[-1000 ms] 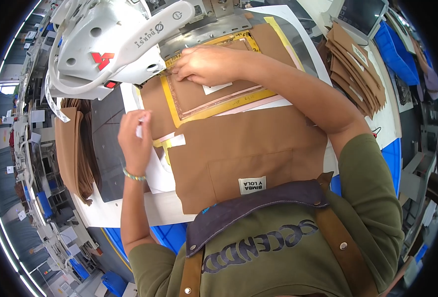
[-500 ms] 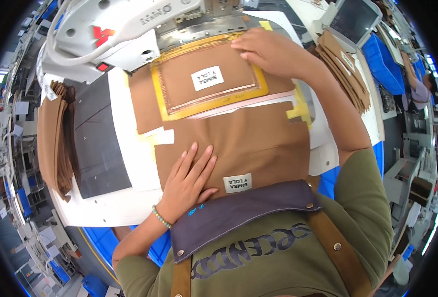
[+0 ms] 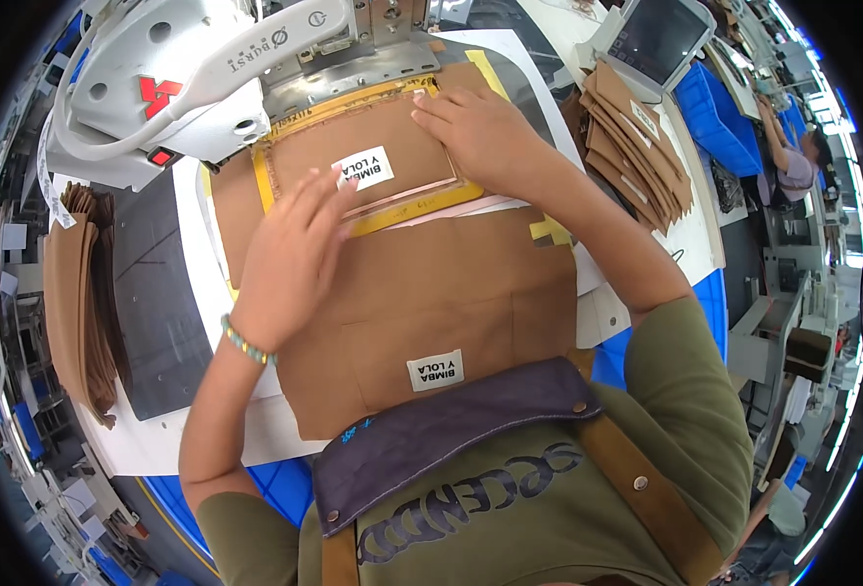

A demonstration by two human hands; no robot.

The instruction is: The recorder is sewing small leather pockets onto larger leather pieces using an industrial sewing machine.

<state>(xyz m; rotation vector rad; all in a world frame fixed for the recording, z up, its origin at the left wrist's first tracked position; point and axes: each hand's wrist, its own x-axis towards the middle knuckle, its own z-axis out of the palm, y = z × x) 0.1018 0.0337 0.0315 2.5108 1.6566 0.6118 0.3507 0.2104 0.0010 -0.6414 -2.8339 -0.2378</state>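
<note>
A large brown fabric panel with a white label lies on the white machine table. Above it a smaller brown piece with a white label sits inside a yellow-edged frame under the white sewing machine head. My left hand rests flat with fingers spread on the fabric at the frame's lower left corner. My right hand presses flat on the frame's right side. Neither hand holds anything.
A stack of brown fabric pieces lies at the left beside a dark grey mat. Another stack of brown pieces sits at the right near a screen and a blue bin. A person works at the far right.
My left hand has moved up from the lower panel to the frame's lower left corner. My right hand has slid down along the frame's right side.
</note>
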